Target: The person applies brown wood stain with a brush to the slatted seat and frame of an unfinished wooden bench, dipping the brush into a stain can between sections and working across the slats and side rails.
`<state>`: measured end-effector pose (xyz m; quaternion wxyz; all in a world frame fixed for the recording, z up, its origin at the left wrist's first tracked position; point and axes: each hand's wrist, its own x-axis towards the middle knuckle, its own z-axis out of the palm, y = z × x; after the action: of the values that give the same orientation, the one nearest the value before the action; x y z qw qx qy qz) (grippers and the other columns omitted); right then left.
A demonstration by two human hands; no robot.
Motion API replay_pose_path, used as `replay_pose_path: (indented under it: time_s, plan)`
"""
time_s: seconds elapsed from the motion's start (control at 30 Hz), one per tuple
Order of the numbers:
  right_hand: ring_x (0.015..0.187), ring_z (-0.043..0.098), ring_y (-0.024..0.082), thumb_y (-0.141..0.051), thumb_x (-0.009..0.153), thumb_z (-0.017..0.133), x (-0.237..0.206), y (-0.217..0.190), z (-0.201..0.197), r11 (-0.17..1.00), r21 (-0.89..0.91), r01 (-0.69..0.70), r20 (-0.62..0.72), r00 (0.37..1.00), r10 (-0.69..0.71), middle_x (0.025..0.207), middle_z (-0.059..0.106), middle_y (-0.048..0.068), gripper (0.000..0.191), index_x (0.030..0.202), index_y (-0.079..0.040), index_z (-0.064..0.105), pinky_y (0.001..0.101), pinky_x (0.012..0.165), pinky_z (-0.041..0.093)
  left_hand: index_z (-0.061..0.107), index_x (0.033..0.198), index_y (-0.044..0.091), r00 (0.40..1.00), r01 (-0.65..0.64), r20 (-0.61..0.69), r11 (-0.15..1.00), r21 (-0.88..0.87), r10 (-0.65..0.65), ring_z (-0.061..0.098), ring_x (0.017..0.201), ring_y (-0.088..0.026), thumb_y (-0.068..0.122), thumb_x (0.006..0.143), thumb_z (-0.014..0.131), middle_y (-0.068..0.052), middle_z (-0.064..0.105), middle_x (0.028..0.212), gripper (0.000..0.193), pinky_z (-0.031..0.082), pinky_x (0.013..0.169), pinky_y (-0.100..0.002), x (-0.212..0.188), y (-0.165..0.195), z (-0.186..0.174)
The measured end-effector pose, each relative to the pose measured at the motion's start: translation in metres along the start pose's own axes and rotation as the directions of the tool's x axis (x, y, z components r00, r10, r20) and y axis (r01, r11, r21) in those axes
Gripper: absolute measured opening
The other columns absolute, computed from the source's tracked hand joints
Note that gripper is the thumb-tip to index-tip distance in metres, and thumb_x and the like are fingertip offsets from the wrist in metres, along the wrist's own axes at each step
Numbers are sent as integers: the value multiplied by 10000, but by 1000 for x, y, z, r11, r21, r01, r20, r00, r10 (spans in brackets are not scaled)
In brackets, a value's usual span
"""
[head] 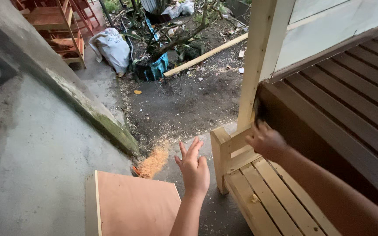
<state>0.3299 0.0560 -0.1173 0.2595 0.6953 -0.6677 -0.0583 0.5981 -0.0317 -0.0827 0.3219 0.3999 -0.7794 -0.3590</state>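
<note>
Gripping the dark stained slatted panel (342,118) at its near left corner, the right hand (265,140) curls around its edge beside the pale wooden post (259,57); the left hand (194,168) hangs open, fingers spread, holding nothing, above the concrete floor (36,166) between the plywood box (132,205) and the pale slatted bench (263,196)

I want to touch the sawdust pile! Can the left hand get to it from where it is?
Probably yes. The left hand hangs open in the air, with the sawdust pile lying on the floor just beyond it, to the left. Nothing stands between them; the board lies nearer and lower.
</note>
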Motion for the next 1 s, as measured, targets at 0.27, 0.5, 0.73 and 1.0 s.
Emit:
replay_pose_path:
  time_s: [0.27, 0.5, 0.73, 1.0]
  plan:
    - [1174, 645, 324, -162, 902, 664, 12, 31, -25, 969, 149, -198, 95, 978, 185, 1281, 633, 183, 134, 1034, -154, 685, 377, 819, 640, 630, 1340, 101, 1000, -20, -14, 998, 60, 21, 90, 1595, -293, 41, 948, 420, -65, 485, 1578, 450, -77, 1259, -540, 6, 5, 4]
    - [1062, 649, 374, -167, 821, 686, 9, 1, 0, 996, 62, -69, 69, 996, 65, 1294, 623, 258, 284, 1102, -132, 694, 385, 675, 652, 619, 1344, 84, 1000, 10, 9, 1000, 10, -10, 93, 1581, -292, 30, 906, 436, -53, 490, 1553, 477, -80, 1241, -537, 11, -1, 2]
    - [972, 655, 279, -142, 790, 702, 18, 41, -56, 970, 200, -135, -22, 990, 143, 1066, 661, 103, 138, 927, -161, 703, 390, 684, 622, 630, 1343, 92, 1000, -24, -18, 999, -21, 24, 110, 1580, -304, 47, 898, 458, -56, 494, 1557, 479, -78, 1241, -542, 23, 9, 0]
    - [927, 713, 296, -162, 840, 735, 26, 123, -168, 898, 393, -197, -466, 799, 379, 1054, 722, 112, 159, 976, -99, 684, 390, 764, 605, 643, 1330, 95, 998, -50, -39, 999, 9, 50, 115, 1573, -327, 67, 908, 458, -68, 497, 1551, 461, -83, 1238, -564, 40, 49, -10]
